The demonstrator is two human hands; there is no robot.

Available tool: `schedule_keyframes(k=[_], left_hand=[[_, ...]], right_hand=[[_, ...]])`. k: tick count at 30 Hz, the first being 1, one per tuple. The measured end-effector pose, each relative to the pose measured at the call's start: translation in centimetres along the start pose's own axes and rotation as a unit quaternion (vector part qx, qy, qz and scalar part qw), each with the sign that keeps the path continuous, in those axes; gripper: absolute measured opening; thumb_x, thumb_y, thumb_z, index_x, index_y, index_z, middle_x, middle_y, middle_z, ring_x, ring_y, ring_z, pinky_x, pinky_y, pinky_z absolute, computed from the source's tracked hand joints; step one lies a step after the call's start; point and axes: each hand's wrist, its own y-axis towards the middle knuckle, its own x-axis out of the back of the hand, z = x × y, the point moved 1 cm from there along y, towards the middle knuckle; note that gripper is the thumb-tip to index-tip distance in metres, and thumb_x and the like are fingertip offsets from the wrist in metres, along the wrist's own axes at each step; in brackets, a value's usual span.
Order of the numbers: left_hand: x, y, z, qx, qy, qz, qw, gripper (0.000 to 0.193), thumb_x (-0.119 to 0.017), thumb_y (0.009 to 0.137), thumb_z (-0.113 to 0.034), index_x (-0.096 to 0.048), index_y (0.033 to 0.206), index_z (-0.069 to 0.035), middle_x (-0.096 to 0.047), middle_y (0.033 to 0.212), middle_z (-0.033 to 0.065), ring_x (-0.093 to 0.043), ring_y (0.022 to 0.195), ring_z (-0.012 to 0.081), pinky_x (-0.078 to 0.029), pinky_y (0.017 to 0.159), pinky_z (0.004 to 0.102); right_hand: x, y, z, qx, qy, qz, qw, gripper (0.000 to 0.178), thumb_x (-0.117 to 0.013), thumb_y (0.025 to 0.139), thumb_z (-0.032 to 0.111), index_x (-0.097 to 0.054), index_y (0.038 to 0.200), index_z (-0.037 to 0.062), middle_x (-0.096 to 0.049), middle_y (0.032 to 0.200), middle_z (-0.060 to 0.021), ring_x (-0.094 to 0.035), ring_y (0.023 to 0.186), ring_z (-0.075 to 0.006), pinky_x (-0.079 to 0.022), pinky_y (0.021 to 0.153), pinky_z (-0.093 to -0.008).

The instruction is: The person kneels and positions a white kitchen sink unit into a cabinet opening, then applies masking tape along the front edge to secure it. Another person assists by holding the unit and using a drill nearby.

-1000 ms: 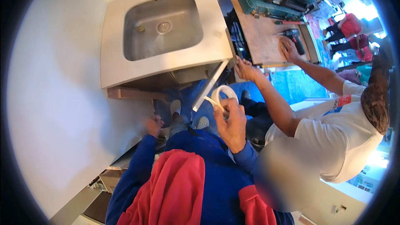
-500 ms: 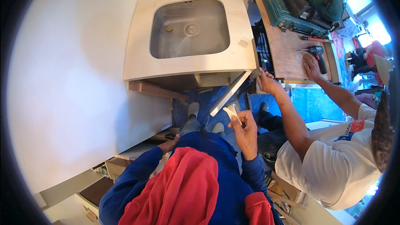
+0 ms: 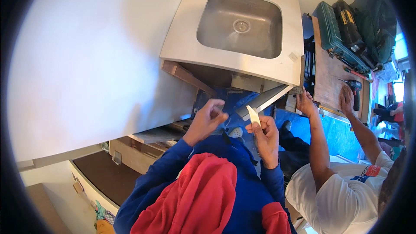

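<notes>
Out in front of the rounded grey steel sink (image 3: 264, 45), on its left, I see the left hand (image 3: 208, 121) loosely curled, too blurred to tell whether it pinches anything. Before the sink's right end, the right hand (image 3: 259, 126) pinches cream paper tape (image 3: 252, 114), ready but, I judge, not yet stuck down; fingers hide its lower part.

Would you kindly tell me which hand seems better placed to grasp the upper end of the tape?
Probably the left hand: it appears empty and nearby, while the right hand grips the tape lower down.
</notes>
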Motion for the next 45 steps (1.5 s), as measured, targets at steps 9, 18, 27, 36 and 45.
schedule_keyframes(k=[9,18,27,36,45], left_hand=[[-5.9,4.4,-3.2,-0.004,-0.035,0.139,0.99,0.034,-0.084,0.091,-0.027,-0.072,0.109,0.0,-0.071,0.093,0.0039,-0.062,0.084,0.009,-0.052,0.077,0.0266],[-9.9,5.1,-4.4,-0.007,-0.048,0.281,0.958,0.018,-0.075,0.096,-0.019,-0.072,0.099,-0.001,-0.066,0.084,0.0001,-0.058,0.078,0.0077,-0.048,0.07,0.0252],[-12.6,15.2,-4.7,-0.154,0.048,0.191,0.968,0.015,-0.073,0.095,-0.013,-0.075,0.092,0.002,-0.075,0.079,0.0083,-0.066,0.07,0.0108,-0.052,0.067,0.0289],[-14.0,20.8,-3.8,-0.154,0.025,0.22,0.963,0.03,-0.071,0.101,-0.023,-0.072,0.116,0.002,-0.072,0.088,0.003,-0.062,0.076,0.009,-0.052,0.073,0.028],[-14.4,10.0,9.0,-0.026,0.245,0.236,0.94,0.031,-0.068,0.097,-0.018,-0.068,0.119,0.004,-0.072,0.105,0.0285,-0.07,0.099,0.0474,-0.054,0.087,0.0512]], right_hand=[[1.1,-2.4,-1.1,0.0,0.016,-0.023,1.0,0.02,-0.062,0.106,0.013,-0.058,0.118,-0.0018,-0.075,0.095,-0.0101,-0.067,0.086,-0.0119,-0.054,0.08,-0.0287],[4.4,-4.9,-2.0,-0.03,0.005,-0.085,0.996,0.024,-0.064,0.105,0.023,-0.063,0.109,-0.0014,-0.074,0.084,-0.0078,-0.065,0.076,-0.0095,-0.051,0.073,-0.0273],[6.2,-2.6,-2.7,-0.057,-0.05,-0.189,0.979,0.031,-0.07,0.101,0.03,-0.07,0.103,-0.0009,-0.071,0.077,-0.0068,-0.064,0.07,-0.011,-0.05,0.067,-0.0292],[7.5,2.7,-3.1,-0.011,-0.06,-0.251,0.966,0.033,-0.07,0.101,0.031,-0.068,0.11,-0.0011,-0.069,0.077,-0.0096,-0.065,0.072,-0.0159,-0.05,0.068,-0.0334],[8.1,-3.1,-0.4,-0.112,-0.105,-0.147,0.977,0.024,-0.068,0.101,0.024,-0.066,0.109,0.0019,-0.069,0.082,-0.0129,-0.063,0.073,-0.0194,-0.05,0.07,-0.0353]])
